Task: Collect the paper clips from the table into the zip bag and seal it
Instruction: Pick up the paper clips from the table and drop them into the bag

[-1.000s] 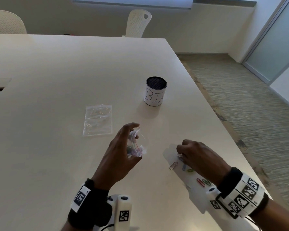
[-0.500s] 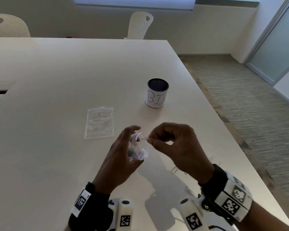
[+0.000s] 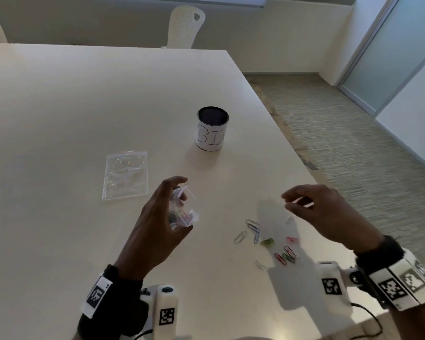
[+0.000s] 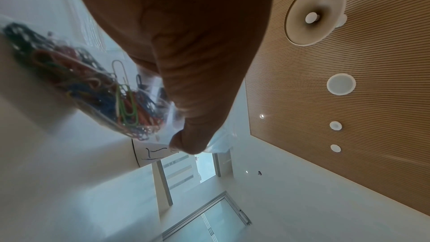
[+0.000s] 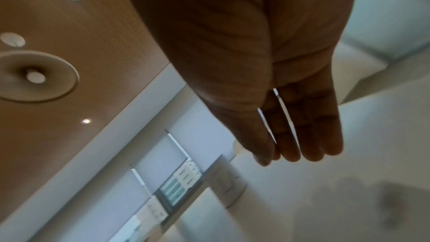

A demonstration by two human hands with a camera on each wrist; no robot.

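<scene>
Your left hand (image 3: pixel 157 224) is gripping the small zip bag (image 3: pixel 182 214) above the surface (image 3: pixel 84 106), thumb and fingers curled round it, with colored clips bunched inside. Your right hand (image 3: pixel 324 212) is hovering to the right, fingers loosely extended and holding nothing. Loose paper clips (image 3: pixel 268 241) are lying on the surface between and nearer than your hands. Farther off, a flat clear bag (image 3: pixel 125 175) and a cup (image 3: pixel 212 128) are sitting.

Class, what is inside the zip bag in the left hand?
Inside the zip bag, many coloured paper clips are bunched together. The left hand covers part of the bag, so a full count is impossible.
</scene>
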